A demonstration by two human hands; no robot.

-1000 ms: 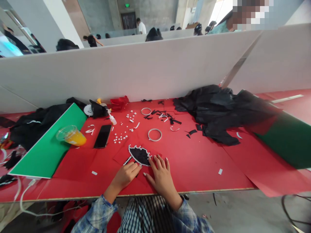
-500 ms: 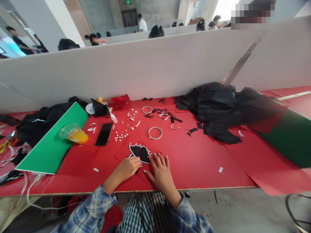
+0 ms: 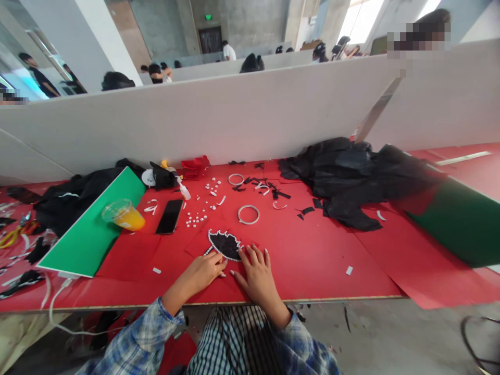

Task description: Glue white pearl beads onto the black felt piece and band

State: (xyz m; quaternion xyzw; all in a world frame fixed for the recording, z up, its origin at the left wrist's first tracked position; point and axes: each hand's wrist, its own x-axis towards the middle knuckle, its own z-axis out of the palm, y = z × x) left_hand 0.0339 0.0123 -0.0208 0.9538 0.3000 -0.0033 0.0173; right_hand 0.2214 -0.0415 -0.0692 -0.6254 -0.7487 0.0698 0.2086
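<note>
A small black fabric piece [image 3: 225,244], edged with white pearl beads, lies flat on the red tabletop in front of me. My left hand [image 3: 203,272] is closed at its lower left edge, fingers curled and pressed together there. Beside those fingers a short pearl-trimmed strip [image 3: 208,251] sticks out, partly covered by the hand. With fingers spread, my right hand [image 3: 255,272] rests palm down, its index fingertip at the piece's right end. What lies beneath the left fingers is hidden.
Loose pearls [image 3: 194,219], a phone [image 3: 169,216], a small white bottle [image 3: 184,190] and a white ring [image 3: 248,214] lie beyond the piece. A drink cup [image 3: 130,217] tilts on a green board [image 3: 88,234]. Black cloth [image 3: 344,177] is heaped right, before the grey partition [image 3: 234,114].
My left hand has shifted slightly left, and the pearl-trimmed strip beside it shows more. The dark bit under its fingertips is out of sight. My right hand stays nearly still. The view has shifted slightly.
</note>
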